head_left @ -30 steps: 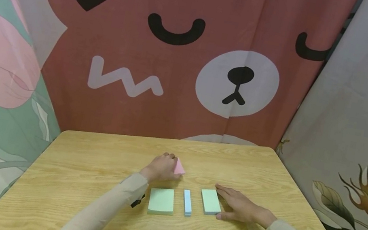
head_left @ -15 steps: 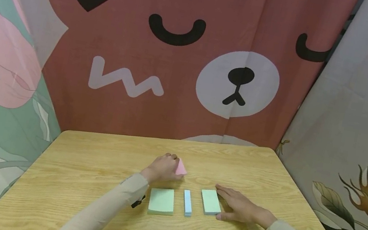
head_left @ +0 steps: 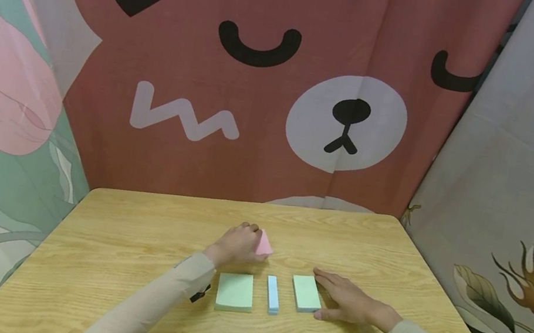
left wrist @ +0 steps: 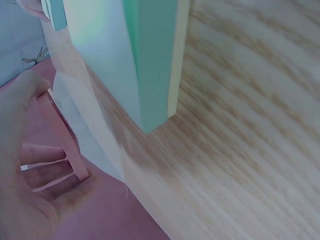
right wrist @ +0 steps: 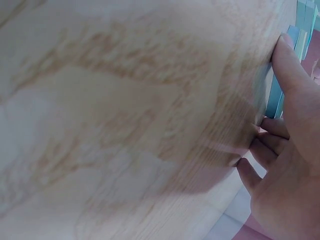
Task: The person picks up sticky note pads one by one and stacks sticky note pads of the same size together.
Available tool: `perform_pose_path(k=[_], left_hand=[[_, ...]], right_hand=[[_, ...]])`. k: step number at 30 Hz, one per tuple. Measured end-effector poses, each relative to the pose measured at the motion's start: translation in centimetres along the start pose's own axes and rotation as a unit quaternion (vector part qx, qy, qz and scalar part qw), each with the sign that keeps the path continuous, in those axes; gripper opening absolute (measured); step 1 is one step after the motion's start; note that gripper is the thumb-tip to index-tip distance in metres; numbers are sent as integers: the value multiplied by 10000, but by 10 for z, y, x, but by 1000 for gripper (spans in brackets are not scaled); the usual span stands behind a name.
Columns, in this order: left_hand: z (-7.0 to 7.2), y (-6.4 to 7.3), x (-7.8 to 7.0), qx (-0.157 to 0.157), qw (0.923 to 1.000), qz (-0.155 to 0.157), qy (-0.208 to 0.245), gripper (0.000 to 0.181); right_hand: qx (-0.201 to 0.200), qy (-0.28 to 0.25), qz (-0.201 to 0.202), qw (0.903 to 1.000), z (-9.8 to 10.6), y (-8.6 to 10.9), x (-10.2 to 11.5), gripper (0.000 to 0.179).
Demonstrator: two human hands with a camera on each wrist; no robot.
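My left hand (head_left: 236, 243) grips a pink sticky note pad (head_left: 264, 244) above the far middle of the table. In the left wrist view the pink pad (left wrist: 62, 135) stands between thumb and fingers, tilted. My right hand (head_left: 348, 297) rests on the tabletop beside a small pad with a light green top and blue below (head_left: 306, 292). Its thumb and forefinger lie at that pad's right side, near its two ends, with fingers fairly straight. Between the hands are a larger square green sticky note pad (head_left: 235, 291) and a narrow blue pad (head_left: 273, 294).
The wooden table (head_left: 132, 262) ends at a pink-brown bear curtain (head_left: 181, 163). A floral curtain (head_left: 502, 232) hangs along the right side, another (head_left: 2, 84) along the left. The three pads lie in a row with gaps between them.
My left hand has shifted slightly right with the pink sticky note pad. The right hand and the three pads on the table stay in place.
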State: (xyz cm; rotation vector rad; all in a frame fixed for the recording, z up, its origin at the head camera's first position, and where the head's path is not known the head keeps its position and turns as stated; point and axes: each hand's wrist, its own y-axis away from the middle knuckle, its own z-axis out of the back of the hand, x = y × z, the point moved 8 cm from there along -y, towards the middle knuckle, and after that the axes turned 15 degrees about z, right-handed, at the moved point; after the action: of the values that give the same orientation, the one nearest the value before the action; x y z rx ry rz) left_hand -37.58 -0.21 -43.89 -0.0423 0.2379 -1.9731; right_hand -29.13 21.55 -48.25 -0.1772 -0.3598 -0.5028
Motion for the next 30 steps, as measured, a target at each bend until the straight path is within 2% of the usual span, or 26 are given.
perform_pose_path(k=[19, 25, 30], left_hand=[[0, 2, -1, -104, 9999, -119, -46, 51], [7, 5, -6, -327, 9991, -271, -52, 49], [14, 9, -15, -450, 9980, -434, -13, 47]], right_hand=[[-8, 41, 5, 10000, -1, 0, -3, 86], [-5, 55, 0, 10000, -1, 0, -2, 86], [-9, 25, -36, 10000, 0, 0, -2, 86]])
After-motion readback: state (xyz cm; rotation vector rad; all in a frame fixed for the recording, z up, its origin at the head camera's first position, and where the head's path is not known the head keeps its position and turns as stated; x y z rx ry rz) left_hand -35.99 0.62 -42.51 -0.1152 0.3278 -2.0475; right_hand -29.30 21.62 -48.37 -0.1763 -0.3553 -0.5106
